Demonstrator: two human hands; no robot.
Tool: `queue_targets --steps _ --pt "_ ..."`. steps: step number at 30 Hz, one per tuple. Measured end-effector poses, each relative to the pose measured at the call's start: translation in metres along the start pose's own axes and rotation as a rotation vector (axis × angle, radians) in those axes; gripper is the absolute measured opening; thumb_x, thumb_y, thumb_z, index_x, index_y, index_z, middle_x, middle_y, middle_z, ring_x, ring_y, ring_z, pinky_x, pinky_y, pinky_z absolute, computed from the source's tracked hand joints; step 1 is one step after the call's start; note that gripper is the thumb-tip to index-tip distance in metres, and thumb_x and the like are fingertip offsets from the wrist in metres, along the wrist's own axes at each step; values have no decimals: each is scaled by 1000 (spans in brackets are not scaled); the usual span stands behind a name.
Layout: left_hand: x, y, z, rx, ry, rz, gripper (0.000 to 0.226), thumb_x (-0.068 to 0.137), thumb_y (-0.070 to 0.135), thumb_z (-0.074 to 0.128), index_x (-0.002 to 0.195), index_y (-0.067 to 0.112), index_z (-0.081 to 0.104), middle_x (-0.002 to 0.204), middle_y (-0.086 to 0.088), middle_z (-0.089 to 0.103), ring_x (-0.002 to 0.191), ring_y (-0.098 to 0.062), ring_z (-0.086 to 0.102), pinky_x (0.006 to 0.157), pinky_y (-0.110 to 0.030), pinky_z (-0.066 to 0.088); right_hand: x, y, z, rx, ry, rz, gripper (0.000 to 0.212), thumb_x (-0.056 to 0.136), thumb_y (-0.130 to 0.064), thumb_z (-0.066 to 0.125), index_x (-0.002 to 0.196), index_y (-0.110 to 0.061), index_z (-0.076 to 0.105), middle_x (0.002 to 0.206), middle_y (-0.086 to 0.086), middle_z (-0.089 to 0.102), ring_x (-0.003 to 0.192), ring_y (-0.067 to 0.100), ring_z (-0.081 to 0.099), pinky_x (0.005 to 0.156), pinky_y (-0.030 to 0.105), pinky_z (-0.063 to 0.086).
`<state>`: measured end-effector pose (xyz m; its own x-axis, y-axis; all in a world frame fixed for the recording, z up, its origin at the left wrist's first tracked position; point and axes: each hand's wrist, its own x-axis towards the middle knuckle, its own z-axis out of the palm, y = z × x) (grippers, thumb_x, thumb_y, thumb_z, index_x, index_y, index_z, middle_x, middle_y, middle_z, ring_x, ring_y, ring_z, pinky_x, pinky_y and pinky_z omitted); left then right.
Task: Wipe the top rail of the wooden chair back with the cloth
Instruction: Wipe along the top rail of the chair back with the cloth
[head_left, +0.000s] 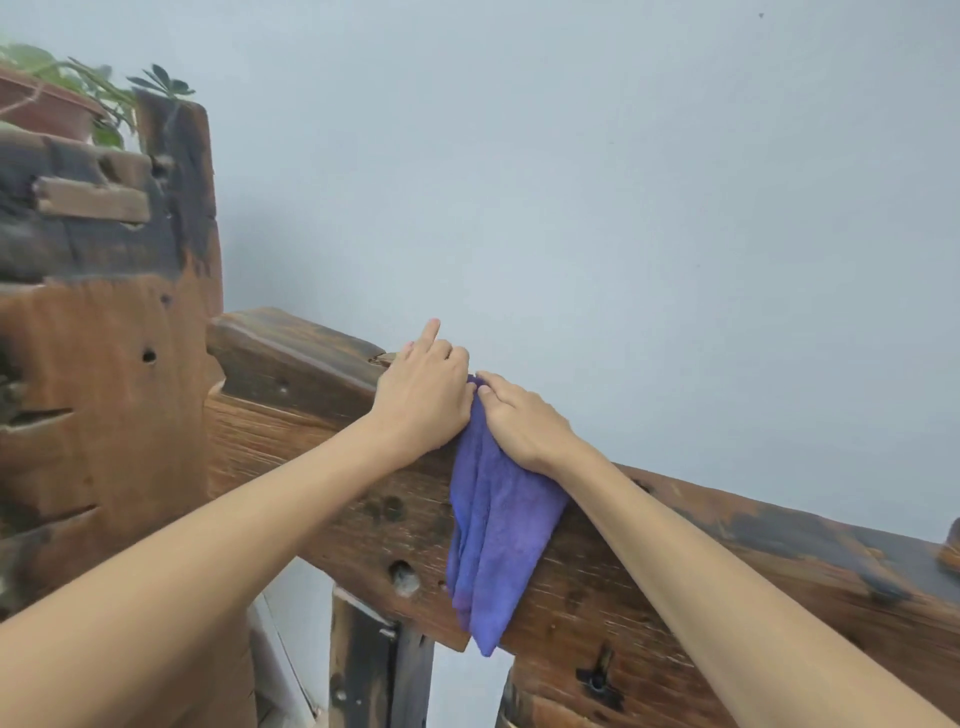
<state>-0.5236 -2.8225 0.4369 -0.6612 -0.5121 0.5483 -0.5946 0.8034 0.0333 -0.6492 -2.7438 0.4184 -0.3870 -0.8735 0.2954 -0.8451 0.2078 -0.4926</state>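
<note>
A thick, dark-stained wooden top rail (701, 540) of the chair back slants from upper left to lower right against the wall. A purple cloth (493, 530) is draped over it, hanging down the near face. My right hand (522, 421) lies on the cloth's upper end with fingers fairly straight, pressing it onto the rail. My left hand (423, 397) rests on the rail just left of the cloth, index finger extended, its thumb side touching the cloth's edge. The cloth's part behind the rail is hidden.
A tall rough wooden post (104, 389) stands at the left, joined to a raised rail block (291, 353). A potted plant (47, 98) sits on top at the far left. A pale wall (571, 182) is directly behind the rail.
</note>
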Motion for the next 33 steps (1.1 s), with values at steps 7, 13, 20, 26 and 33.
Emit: queue_targets --steps 7,13,20,26,33 --pt "-5 -43 3 -36 -33 -51 42 105 36 31 121 5 55 139 -19 57 155 -30 17 119 -42 21 13 -24 12 -181 -76 -55 61 107 -43 14 164 -24 12 173 0 10 158 15 12 126 40 10" --pt "3 -48 12 -4 -44 -30 48 106 39 20 123 11 54 140 -9 58 144 -25 38 114 -40 30 16 -33 13 -183 -54 17 64 106 -43 14 165 -23 5 172 2 16 156 21 23 122 43 18" --pt "4 -32 10 -214 -13 -4 42 101 41 32 117 24 67 125 2 64 127 -18 49 104 -40 38 3 -40 17 -158 233 292 51 104 -38 22 131 -8 53 133 15 64 122 36 55 96 46 38" --pt "6 0 -1 -363 -143 -92 33 98 19 38 108 8 67 124 -8 65 129 -30 43 101 -40 37 -12 -31 11 -166 233 246 46 103 -29 24 114 -12 65 127 10 66 120 34 56 94 43 39" --pt "10 9 -22 -610 -280 -117 11 97 13 43 103 12 52 102 -1 60 94 -15 56 71 -22 43 -17 -21 9 -39 247 120 45 106 -32 21 134 -22 54 134 5 63 123 31 55 99 46 40"
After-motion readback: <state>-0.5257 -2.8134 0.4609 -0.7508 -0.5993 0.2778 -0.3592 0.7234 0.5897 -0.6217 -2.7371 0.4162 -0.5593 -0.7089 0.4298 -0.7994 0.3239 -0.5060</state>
